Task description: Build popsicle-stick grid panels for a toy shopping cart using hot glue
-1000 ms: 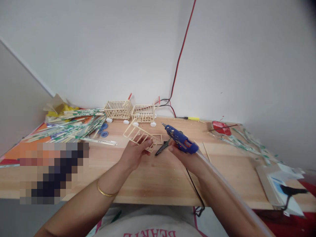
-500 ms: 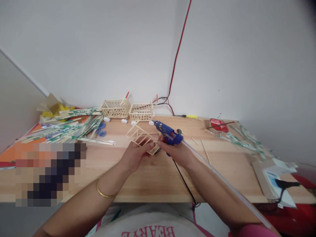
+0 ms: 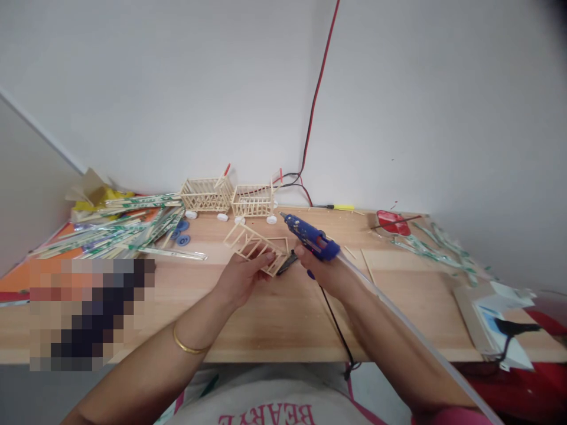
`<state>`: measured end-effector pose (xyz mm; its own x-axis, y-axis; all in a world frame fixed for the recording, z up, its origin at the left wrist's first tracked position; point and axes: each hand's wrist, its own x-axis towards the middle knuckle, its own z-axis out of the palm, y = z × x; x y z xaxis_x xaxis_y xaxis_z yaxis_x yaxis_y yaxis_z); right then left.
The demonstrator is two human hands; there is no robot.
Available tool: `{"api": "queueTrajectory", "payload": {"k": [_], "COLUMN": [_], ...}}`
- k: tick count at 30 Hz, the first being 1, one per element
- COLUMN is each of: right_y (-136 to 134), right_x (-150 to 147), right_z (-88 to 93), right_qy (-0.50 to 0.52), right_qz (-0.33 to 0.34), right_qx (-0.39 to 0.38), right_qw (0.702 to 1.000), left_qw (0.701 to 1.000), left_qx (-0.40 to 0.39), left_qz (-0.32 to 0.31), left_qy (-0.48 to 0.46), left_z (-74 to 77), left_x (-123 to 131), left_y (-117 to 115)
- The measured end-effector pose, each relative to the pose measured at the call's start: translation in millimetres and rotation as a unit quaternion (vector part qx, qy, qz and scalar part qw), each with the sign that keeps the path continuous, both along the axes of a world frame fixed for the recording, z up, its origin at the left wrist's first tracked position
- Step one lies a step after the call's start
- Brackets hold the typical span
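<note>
A small frame of thin wooden sticks is gripped in my left hand, its thumb across the slats. My right hand is wrapped round a blue glue gun, whose nozzle points up and to the left, apart from the frame. A long clear glue stick runs out of the gun's rear over my right forearm. Beneath and behind the held frame lies another stick piece, partly covered. A dark tool lies between my hands, partly hidden.
Two stick-built carts with white wheels, a larger one and a smaller one, stand near the wall. Packaged sticks and blue wheels are at left. A red dish and a white box are at right.
My right hand and the glue gun have moved a little right, away from the frame. My left hand still holds the frame in nearly the same place.
</note>
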<state>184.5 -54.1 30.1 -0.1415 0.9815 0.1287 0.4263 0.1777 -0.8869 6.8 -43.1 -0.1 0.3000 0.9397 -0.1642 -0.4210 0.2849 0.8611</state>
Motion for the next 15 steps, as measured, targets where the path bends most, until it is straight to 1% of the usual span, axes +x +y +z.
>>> {"api": "queueTrajectory", "payload": {"k": [3,7,15], "right_y": [-15,-28,-29], "right_x": [10,16,14], "right_z": [4.5,1.6,1.4], "right_qy": [-0.03,-0.063,-0.1], "right_qz": [0.017,0.016,0.048], "right_qx": [0.014,0.0,-0.014], "right_qw": [0.999,0.998,0.994], "left_qw": [1.0,1.0,1.0], "left_qx": [0.0,0.003,0.006], "left_qz": [0.009,0.017,0.017], "left_qy": [-0.012,-0.006,0.002], "left_z": [-1.1,-1.6,-1.3], "left_x": [-1,-1,-2], "left_y": [2,3,4]}}
